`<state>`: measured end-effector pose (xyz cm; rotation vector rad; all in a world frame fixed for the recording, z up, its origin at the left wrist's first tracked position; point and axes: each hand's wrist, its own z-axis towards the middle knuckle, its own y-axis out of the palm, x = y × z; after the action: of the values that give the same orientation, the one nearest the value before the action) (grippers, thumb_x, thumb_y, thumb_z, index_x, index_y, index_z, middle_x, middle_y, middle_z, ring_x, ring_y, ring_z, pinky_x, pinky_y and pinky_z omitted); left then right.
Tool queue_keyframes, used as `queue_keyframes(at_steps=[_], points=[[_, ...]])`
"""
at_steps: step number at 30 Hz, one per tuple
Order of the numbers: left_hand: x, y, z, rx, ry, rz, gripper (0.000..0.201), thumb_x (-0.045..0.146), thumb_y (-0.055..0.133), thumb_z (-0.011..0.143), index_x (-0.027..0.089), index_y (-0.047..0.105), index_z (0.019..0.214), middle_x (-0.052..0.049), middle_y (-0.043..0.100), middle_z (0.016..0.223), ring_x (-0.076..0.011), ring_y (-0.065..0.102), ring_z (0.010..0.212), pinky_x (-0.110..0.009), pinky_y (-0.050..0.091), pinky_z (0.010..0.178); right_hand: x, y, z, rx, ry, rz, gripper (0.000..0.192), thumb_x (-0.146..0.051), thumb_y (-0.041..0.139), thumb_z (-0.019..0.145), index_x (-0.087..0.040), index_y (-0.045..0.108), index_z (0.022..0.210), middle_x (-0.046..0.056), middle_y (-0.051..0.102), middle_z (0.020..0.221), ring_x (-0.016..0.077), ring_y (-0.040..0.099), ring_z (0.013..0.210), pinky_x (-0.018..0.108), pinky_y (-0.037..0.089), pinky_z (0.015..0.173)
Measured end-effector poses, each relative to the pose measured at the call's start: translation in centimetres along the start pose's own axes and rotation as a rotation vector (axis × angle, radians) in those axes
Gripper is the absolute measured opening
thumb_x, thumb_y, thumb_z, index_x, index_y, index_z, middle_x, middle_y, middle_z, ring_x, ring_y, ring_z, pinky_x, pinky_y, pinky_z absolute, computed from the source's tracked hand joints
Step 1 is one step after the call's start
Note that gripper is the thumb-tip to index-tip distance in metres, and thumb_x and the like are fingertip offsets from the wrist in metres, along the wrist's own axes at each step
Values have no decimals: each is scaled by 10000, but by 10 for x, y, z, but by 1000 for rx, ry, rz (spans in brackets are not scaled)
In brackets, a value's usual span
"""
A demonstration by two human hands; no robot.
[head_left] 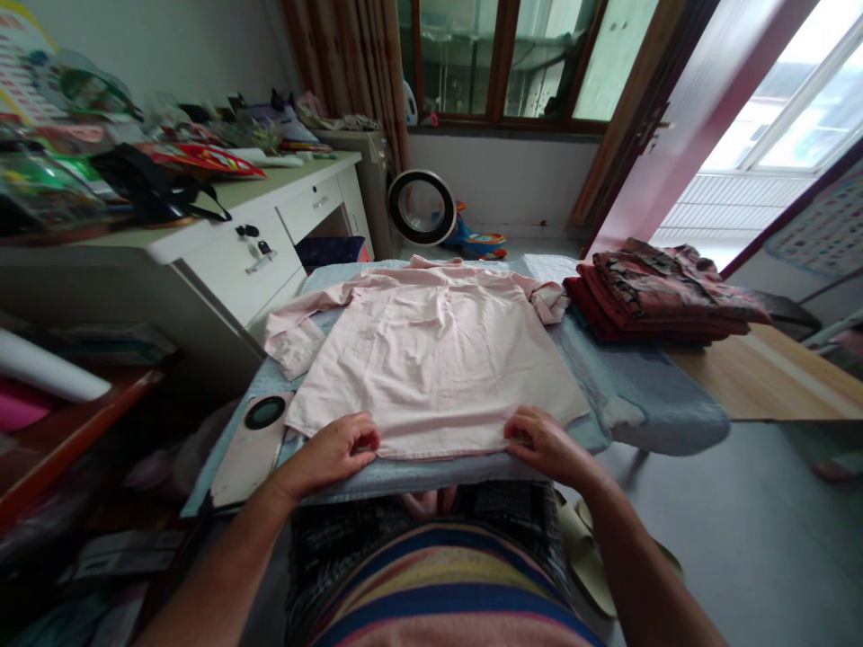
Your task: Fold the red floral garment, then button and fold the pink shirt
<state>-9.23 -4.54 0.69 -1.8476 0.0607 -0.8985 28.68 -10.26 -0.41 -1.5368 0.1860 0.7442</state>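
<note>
Pink shirt flat on blue cloth, both hands at hem

Collar lies at the far side, hem toward the person. Left hand: fingers curled to thumb, nearly closed, pinching hem. Right hand: likewise, farther along the same edge. Sleeves bent outward, creased. Folded clothes stacked just beside, on the right. Cluttered desk beyond, left.

Poster blurred and cut by left edge, striped top cut by bottom edge, pink shirt partly hidden at hem by left hand
</note>
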Motion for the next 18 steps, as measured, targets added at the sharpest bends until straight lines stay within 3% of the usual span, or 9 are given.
queue_keyframes(at_steps=[9,13,18], points=[[7,6,-1,60,52,79,89,122,486,702,183,543,729,-11,571,800,-160,533,783,-261,387,719,-6,6,5,-39,-22,39,138,-38,546,726,-174,564,725,5,559,741,148,491,744,251,352,703],[9,7,-2,67,14,60,100,117,471,685,187,526,732,1,562,770,-147,521,738,-255,372,687,-9,5,2,-34,-15,93,169,-23,498,696,-180,536,747,-5,538,748,139,479,731,240,352,686],[10,6,-4,22,16,27,246,117,454,701,192,621,865,2,570,787,-147,529,738,-250,373,682,-14,4,3,-68,11,111,291,-14,458,679,-173,607,873,1,563,783,141,501,746,244,369,709]])
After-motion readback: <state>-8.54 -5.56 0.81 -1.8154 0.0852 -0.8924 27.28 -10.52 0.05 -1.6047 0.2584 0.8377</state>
